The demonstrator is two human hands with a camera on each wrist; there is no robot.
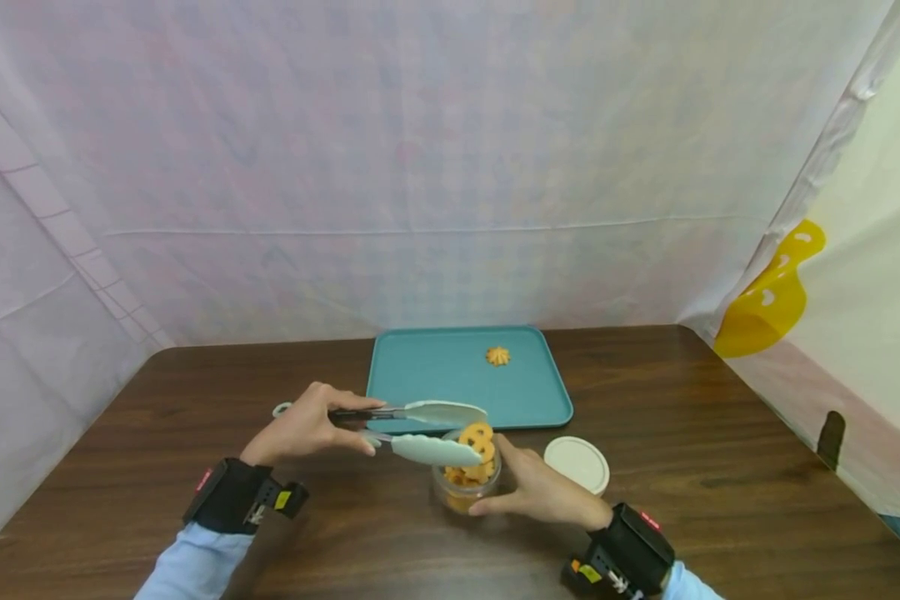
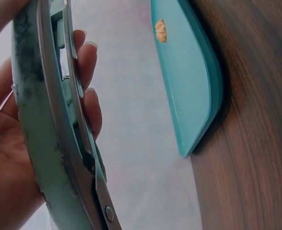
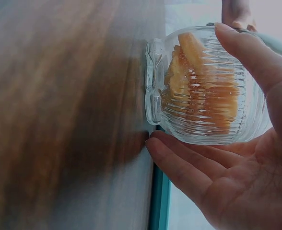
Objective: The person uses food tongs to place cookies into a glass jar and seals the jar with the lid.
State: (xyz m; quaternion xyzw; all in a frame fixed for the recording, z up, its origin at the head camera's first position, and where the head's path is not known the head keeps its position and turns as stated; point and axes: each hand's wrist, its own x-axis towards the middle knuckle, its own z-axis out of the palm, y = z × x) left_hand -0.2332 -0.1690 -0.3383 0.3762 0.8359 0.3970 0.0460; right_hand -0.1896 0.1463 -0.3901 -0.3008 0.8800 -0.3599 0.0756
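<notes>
My left hand [image 1: 311, 427] grips a pair of tongs [image 1: 437, 451] with pale green tips and metal arms, their tips spread over the mouth of a glass jar [image 1: 450, 493]. In the left wrist view the fingers wrap around the handles of the tongs [image 2: 50, 115]. Several cookies [image 1: 477, 446] stand up at the jar's mouth beside the lower tip, and more lie inside. My right hand [image 1: 540, 490] holds the jar from its right side, thumb and fingers around the ribbed glass [image 3: 203, 91]. The jar stands upright on the table.
A blue-green tray [image 1: 420, 367] lies behind the jar at the table's back edge, with one flower-shaped cookie [image 1: 498, 356] on it. A round white lid [image 1: 577, 465] rests to the right of the jar, close to my right hand. Fabric hangs behind the brown wooden table [image 1: 157, 467].
</notes>
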